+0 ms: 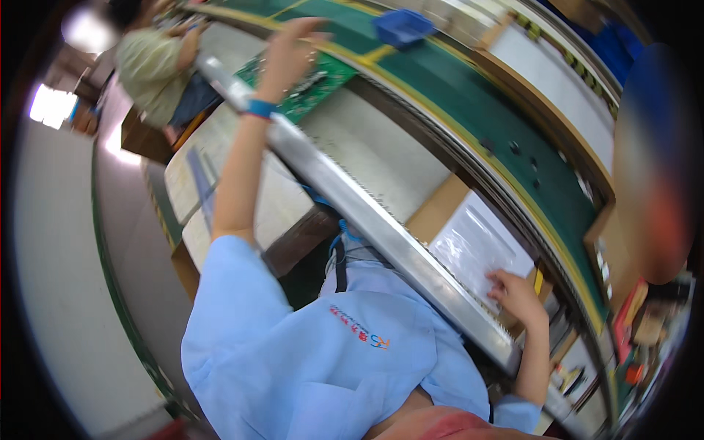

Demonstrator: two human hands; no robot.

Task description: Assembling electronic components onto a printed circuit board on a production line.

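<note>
My left hand (284,62) is raised over a green circuit board (323,84) at the upper middle. A blue band (259,108) circles that wrist. The fingers are blurred but look spread, with nothing visible between them. The board carries several components and lies across a long metal rail (323,165). At the right, my right hand (517,295) hovers at or touches clear plastic wrapping (477,242) in a cardboard box (438,209). Its fingers are slightly bent and apart, and no held object shows. Whether they touch the plastic I cannot tell.
Beyond the rail runs a green conveyor (469,95) with yellow edges, carrying a blue bin (402,28) and small dark parts (515,148). A co-worker (150,70) sits at the far left. A pale stool (286,202) stands below my left arm. A blurred object (653,161) fills the right edge.
</note>
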